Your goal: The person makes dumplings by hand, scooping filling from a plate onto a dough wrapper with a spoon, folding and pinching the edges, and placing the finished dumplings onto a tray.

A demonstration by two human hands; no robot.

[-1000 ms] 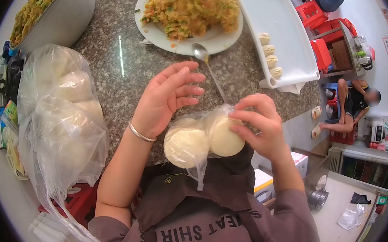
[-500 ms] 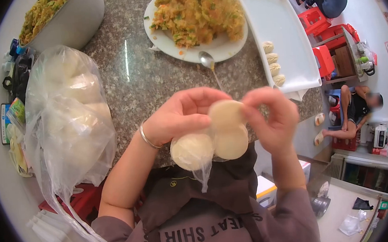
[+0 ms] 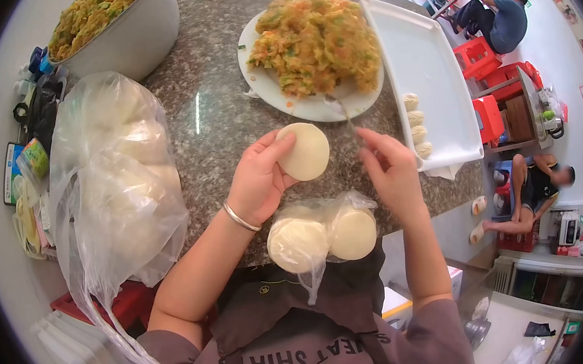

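Observation:
A round dumpling wrapper (image 3: 307, 154) is pinched in my left hand (image 3: 260, 174), thumb on top, above the counter. My right hand (image 3: 391, 170) grips the end of a metal spoon (image 3: 348, 116), whose bowl dips into the edge of the chopped orange-green filling (image 3: 317, 37). That filling is heaped on a white plate (image 3: 263, 91). Just below my hands, at the counter's near edge, two stacks of wrappers (image 3: 297, 244) lie side by side, partly covered by a clear plastic bag (image 3: 314, 277).
To the right stands a white tray (image 3: 426, 52) with several pleated dumplings (image 3: 416, 126) in a row. A big clear bag of wrappers (image 3: 121, 176) lies on the left, below a metal pot (image 3: 130, 40) of filling. Two people (image 3: 502, 18) sit beyond the counter among red stools (image 3: 478, 58).
My left hand has lifted one wrapper off the stack and moved it up toward the plate. My right hand has let go of the wrappers and taken hold of the spoon.

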